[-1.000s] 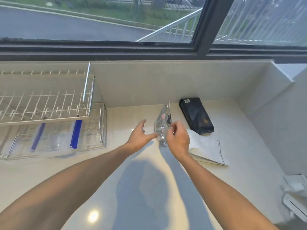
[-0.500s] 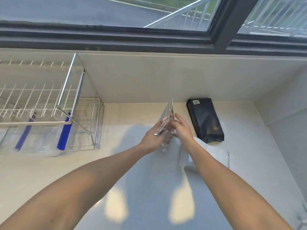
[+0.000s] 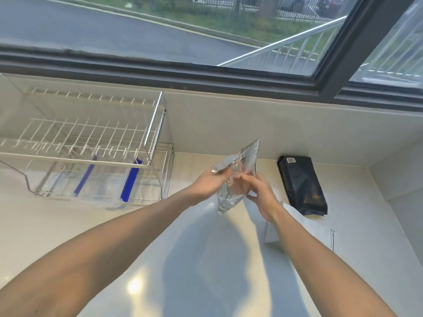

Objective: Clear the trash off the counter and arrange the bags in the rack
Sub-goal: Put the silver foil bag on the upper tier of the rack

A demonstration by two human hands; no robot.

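Head view: both hands hold a clear bag [image 3: 238, 177] up above the surface [image 3: 206, 259]. The left hand [image 3: 209, 183] pinches its folded top edge; the right hand [image 3: 261, 194] grips its side, fingers curled. The rack [image 3: 91, 154] stands well left.

This is looking like a home kitchen: a pale, glossy surface [image 3: 206, 271] is running along under a wide window [image 3: 160, 30] facing a street, and a two-tier wire dish rack [image 3: 91, 138] is standing left of the grip against the tiled backsplash [image 3: 229, 115].
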